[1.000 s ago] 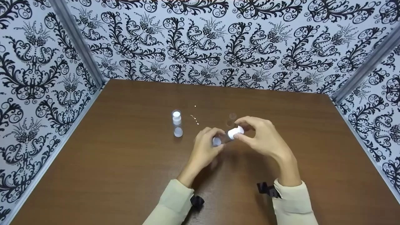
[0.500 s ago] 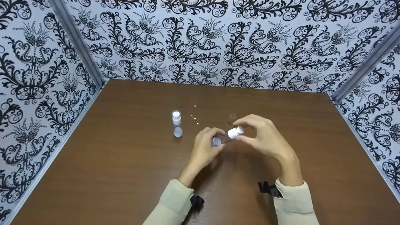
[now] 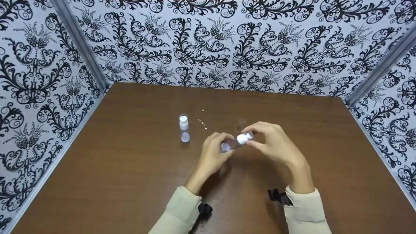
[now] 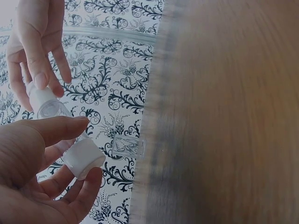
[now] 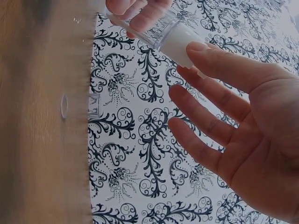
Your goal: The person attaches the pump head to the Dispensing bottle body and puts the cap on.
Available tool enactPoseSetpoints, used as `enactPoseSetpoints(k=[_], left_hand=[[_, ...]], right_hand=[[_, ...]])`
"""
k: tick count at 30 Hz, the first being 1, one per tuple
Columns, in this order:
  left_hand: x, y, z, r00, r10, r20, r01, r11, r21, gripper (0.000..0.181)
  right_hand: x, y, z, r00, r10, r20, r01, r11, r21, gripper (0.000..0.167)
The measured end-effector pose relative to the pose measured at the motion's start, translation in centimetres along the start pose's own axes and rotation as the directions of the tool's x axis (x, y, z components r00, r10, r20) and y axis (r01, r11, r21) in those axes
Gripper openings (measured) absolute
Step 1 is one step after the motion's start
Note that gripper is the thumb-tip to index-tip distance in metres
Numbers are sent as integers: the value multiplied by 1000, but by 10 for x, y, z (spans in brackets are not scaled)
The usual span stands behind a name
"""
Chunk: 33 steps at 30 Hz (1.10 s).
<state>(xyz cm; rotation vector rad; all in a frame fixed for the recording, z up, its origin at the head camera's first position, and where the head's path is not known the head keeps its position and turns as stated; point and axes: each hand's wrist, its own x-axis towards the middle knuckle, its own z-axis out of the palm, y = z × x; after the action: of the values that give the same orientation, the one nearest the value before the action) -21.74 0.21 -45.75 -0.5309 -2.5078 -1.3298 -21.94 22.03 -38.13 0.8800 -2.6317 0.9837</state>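
My left hand (image 3: 215, 149) grips the clear body of a small bottle (image 3: 243, 138), which is held tilted above the table. The bottle has a white collar and top at its right end and a pale base (image 4: 84, 157) at the other. My right hand (image 3: 276, 143) pinches that white top between thumb and index finger; in the right wrist view its other fingers (image 5: 196, 109) spread apart, off the bottle. A similar bottle (image 3: 184, 126) with a white top under a clear cover is on the table to the left.
A clear cap (image 3: 241, 122) stands on the brown table (image 3: 130, 169) just behind the hands. Several small white specks (image 3: 202, 123) lie between it and the left bottle. Patterned panels (image 3: 208, 42) close off the back and sides.
My right fingers have shifted slightly around the white top, rising a little and then coming back down. The left hand and the bottle have stayed nearly in place.
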Motion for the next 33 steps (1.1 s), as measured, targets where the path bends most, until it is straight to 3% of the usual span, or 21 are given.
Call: enactPoseSetpoints(k=[7, 14, 33], left_hand=[[0, -1, 0, 1000, 15, -12, -15, 1000, 6, 34], [0, 0, 0, 1000, -14, 16, 14, 1000, 17, 33], [0, 0, 2, 997, 55, -48, -52, 997, 55, 33]], right_hand=[[0, -2, 1, 1000, 11, 3, -11, 1000, 0, 21], [0, -1, 3, 1000, 11, 6, -11, 1000, -7, 19], [2, -3, 3, 998, 63, 3, -63, 998, 5, 19]])
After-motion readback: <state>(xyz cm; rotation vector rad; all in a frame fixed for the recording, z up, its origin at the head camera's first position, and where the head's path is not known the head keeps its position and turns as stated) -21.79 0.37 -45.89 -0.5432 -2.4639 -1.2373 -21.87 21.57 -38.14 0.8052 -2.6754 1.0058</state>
